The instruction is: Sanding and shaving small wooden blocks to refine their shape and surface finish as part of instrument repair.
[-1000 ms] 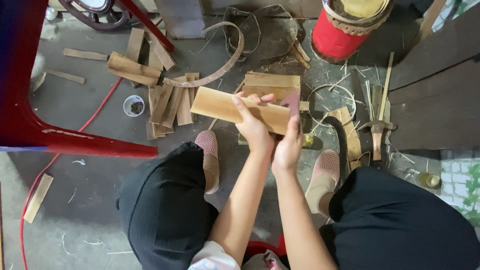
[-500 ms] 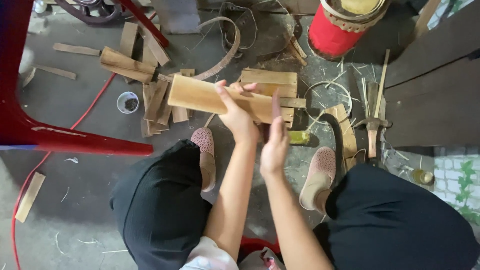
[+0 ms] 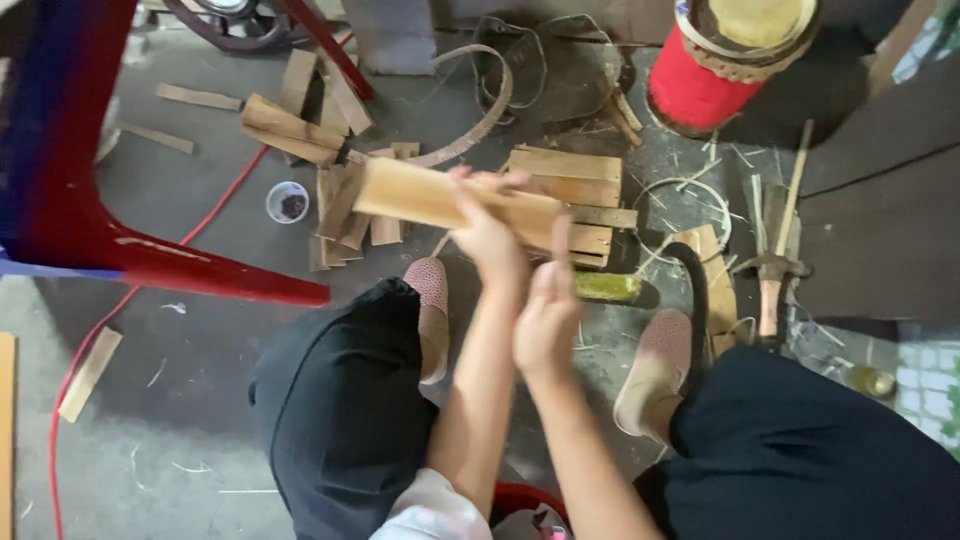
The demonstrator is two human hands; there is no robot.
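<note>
Holding a Flat Piece of Wood

Gripping a flat wooden board (image 3: 430, 195), the left hand (image 3: 490, 235) sits in the middle of the frame. Its fingers curl over the top edge of the board and pinch it tight. The board is held up in the air, above the floor, and it sticks out toward the upper left.

The right hand (image 3: 548, 310) is just below and to the right of the left hand. Its fingers are straight and pressed together, pointing up. It holds nothing. I cannot tell if it touches the board.

Under the hands, two pink shoes (image 3: 432, 300) rest on the grey floor (image 3: 180, 400). Black trousers (image 3: 340, 420) fill the bottom of the frame.

A stack of wood pieces (image 3: 570, 175) lies behind the board. More wood scraps (image 3: 290, 120) lie in the upper left. A red drum (image 3: 700, 90) stands in the upper right. A small white cup (image 3: 287, 202) sits near a red metal frame (image 3: 150, 260) on the left. A green stick (image 3: 605, 288) lies just beside the right hand.
</note>
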